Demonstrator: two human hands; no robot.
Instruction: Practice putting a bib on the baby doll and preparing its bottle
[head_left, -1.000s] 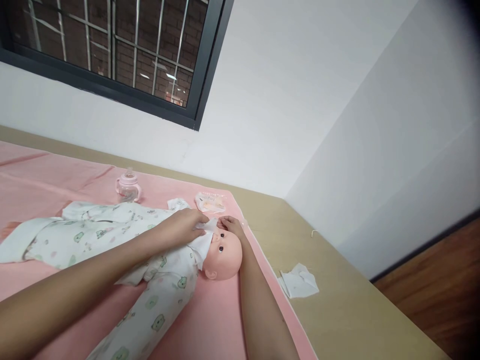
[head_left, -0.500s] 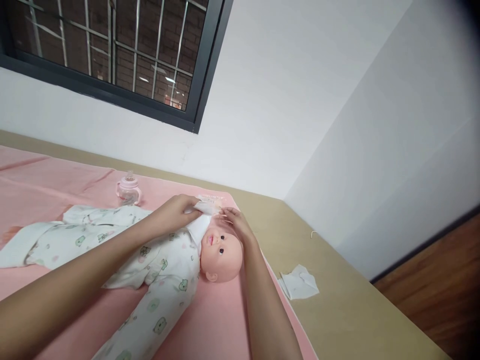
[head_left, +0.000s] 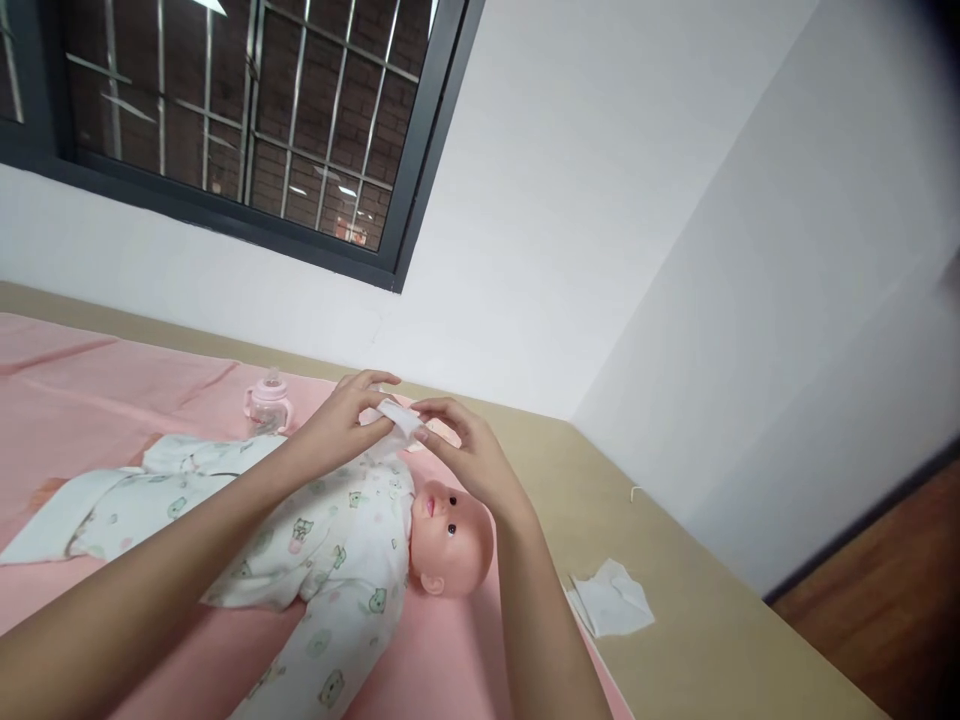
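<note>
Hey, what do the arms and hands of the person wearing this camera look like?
The left hand and right hand are both bare, with no gloves, rings or watch visible. The forearms are uncovered too: no sleeves, bracelets or cables show in the picture.

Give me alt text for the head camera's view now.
A person's left hand holds a thin white tissue, the right hand at its edge, near a bald plastic doll in white printed clothes lying face-up on pink cloth.

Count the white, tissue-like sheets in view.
2: one white sheet between left hand and right hand, another white sheet on the tan, flat tabletop at right. Others may be hidden behind the hands.
</note>
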